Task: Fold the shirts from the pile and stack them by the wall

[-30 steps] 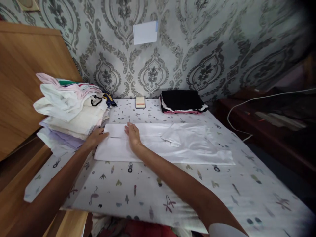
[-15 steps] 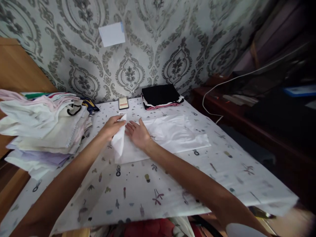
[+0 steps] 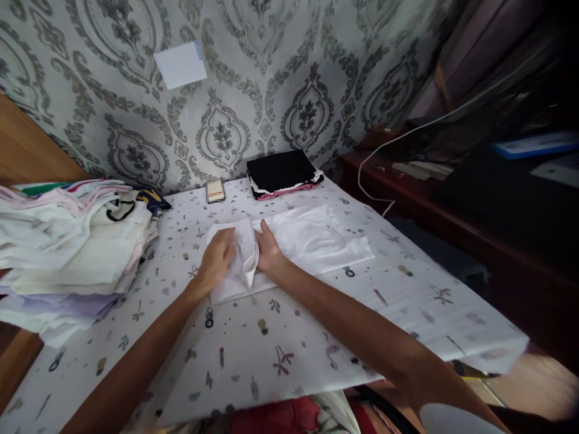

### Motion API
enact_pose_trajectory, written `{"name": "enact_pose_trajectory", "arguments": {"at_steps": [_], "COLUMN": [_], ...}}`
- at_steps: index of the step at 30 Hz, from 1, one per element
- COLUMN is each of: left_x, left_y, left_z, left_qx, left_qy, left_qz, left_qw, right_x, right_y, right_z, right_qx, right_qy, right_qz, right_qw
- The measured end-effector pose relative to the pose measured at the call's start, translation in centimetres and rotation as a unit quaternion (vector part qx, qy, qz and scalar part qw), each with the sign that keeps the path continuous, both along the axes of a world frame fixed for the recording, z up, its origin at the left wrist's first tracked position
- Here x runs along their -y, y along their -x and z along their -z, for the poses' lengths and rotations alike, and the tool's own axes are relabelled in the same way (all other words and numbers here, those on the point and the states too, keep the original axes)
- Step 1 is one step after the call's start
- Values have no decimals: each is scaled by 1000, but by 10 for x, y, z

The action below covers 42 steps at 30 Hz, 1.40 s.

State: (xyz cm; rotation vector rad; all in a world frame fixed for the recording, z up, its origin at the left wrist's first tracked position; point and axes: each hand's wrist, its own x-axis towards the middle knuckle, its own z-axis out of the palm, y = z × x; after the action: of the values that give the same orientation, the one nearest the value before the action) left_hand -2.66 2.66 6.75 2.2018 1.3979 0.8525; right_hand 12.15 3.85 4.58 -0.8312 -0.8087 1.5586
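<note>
A white garment (image 3: 312, 238) lies spread on the patterned tablecloth, its left end folded over into a raised flap. My left hand (image 3: 219, 256) rests on the left part of that fold, its fingers bent and blurred at the tips. At the flap's right edge is my right hand (image 3: 268, 246), thumb pointing up and the other fingers hidden under or behind the cloth. Whether those fingers grip the cloth cannot be made out.
A tall pile of light clothes (image 3: 76, 241) stands at the left. Behind the garment sit a folded black stack (image 3: 283, 172) and a small phone-like object (image 3: 216, 190). A white cable (image 3: 362, 175) hangs by the dark furniture at right.
The lifted left corner of the garment has come over to the right and down as a fold. My left hand has let go of the corner and lies on the cloth. The view has shifted slightly.
</note>
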Motion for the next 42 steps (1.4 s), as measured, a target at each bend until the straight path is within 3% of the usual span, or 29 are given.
{"name": "enact_pose_trajectory", "arguments": {"at_steps": [2, 5, 10, 15, 18, 21, 23, 26, 29, 31, 34, 37, 39, 42], "left_x": [6, 9, 9, 10, 10, 11, 15, 26, 37, 41, 42, 43, 45, 43], "left_y": [-9, -24, -34, -34, -36, -37, -35, -31, -26, -22, -18, -16, -13, -7], "left_z": [9, 19, 23, 24, 23, 19, 17, 13, 11, 11, 13, 16, 19, 20], "left_qx": [-63, -118, -152, -184, -218, -241, -236, -218, -211, -207, -218, -244, -247, -236], "left_qy": [2, 27, 40, 33, 31, 39, 41, 26, 10, 14, 34, 47, 42, 33], "left_qz": [30, 27, 29, 37, 45, 52, 62, 112, 163, 164, 152, 159, 167, 172], "left_qw": [998, 992, 987, 982, 974, 968, 969, 969, 964, 964, 963, 955, 953, 956], "right_x": [0, -1, 0, -8, -9, 2, 15, 35, 44, 42, 33, 25, 23, 23], "right_y": [-2, -7, -17, -31, -43, -48, -46, -35, -26, -26, -34, -42, -44, -39], "right_z": [0, -2, -8, -14, -19, -25, -29, -34, -37, -35, -24, -10, -6, -10], "right_qx": [0, 3, -10, 46, 76, 140, 228, 372, 463, 510, 609, 708, 733, 740], "right_qy": [0, 1, 41, 59, 19, -77, -153, -243, -290, -303, -268, -185, -154, -146], "right_qz": [-8, -6, -36, 67, 122, 133, 116, 56, 8, 23, 42, -25, -58, -49], "right_qw": [1000, 1000, 998, 995, 989, 978, 955, 894, 838, 805, 745, 681, 659, 654]}}
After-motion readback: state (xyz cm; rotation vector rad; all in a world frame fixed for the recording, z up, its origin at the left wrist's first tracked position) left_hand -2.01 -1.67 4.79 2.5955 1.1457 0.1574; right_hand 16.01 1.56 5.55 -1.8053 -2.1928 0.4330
